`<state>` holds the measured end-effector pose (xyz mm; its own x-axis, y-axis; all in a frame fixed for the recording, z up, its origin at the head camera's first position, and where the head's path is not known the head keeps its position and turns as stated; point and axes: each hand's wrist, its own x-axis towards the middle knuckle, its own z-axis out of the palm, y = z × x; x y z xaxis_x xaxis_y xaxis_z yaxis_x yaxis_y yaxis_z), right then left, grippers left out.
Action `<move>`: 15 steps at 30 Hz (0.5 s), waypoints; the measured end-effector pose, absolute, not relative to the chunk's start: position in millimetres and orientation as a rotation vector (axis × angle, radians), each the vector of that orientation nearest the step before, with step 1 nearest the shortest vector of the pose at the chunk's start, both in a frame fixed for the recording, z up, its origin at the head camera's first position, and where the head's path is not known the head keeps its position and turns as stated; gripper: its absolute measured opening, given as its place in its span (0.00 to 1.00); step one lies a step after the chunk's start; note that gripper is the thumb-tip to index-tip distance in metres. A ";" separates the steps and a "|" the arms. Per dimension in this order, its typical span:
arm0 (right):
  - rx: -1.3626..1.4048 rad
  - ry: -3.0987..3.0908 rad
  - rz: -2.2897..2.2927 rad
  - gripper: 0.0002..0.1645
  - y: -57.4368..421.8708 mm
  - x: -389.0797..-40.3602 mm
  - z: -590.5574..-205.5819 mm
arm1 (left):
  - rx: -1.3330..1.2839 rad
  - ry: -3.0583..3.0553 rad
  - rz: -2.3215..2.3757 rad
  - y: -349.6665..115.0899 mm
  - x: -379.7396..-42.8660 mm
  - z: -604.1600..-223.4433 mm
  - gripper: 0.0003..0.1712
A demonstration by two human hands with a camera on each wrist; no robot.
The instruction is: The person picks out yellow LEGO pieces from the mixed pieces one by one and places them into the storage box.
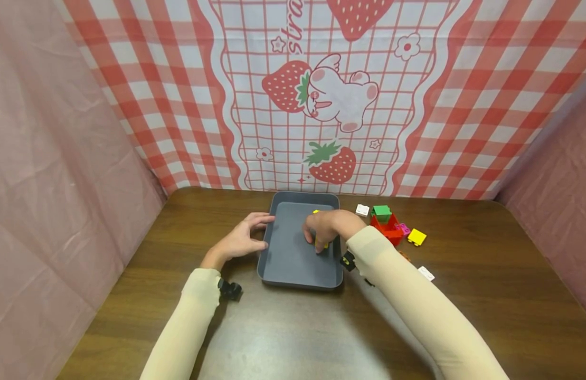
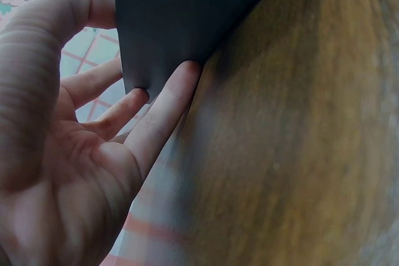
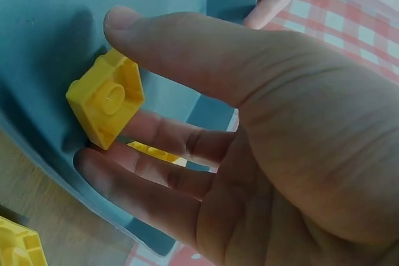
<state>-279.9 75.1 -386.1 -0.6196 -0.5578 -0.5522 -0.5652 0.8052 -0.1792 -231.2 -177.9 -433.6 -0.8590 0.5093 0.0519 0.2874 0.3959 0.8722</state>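
Observation:
A dark grey rectangular tray (image 1: 293,264) lies on the table. My left hand (image 1: 238,240) is at its left side, fingers extended, with fingertips touching the outer wall in the left wrist view. Over the tray's right part, my right hand (image 1: 327,226) reaches down and pinches a yellow toy brick (image 3: 106,99) between thumb and fingers. That brick is tilted, its hollow underside facing the right wrist camera. Behind the fingers, a second yellow brick (image 3: 153,151) shows partly inside the tray.
Right of the tray sit a red open block (image 1: 389,232), a green brick (image 1: 381,212), a white brick (image 1: 362,210), a pink piece (image 1: 404,229), another yellow brick (image 1: 417,237) and a second white brick (image 1: 426,273). A checked cloth (image 1: 179,105) hangs behind the table.

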 end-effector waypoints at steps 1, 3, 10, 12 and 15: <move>-0.821 2.383 0.013 0.13 75.1 -279.9 -385.4 | 0.705 2.426 1.454 -177.9 -231.5 -433.9 0.40; -0.815 2.382 0.010 0.13 75.0 -280.0 -384.2 | 0.698 2.422 1.456 -177.9 -232.0 -434.4 0.40; -0.811 2.395 0.002 0.15 75.6 -279.6 -384.6 | 0.688 2.421 1.449 -177.7 -232.0 -434.0 0.40; -0.814 2.399 0.002 0.14 76.1 -279.5 -385.0 | 0.692 2.423 1.447 -177.4 -231.5 -433.3 0.40; -0.817 2.401 0.006 0.14 76.6 -279.3 -385.4 | 0.694 2.425 1.443 -177.1 -230.9 -432.3 0.40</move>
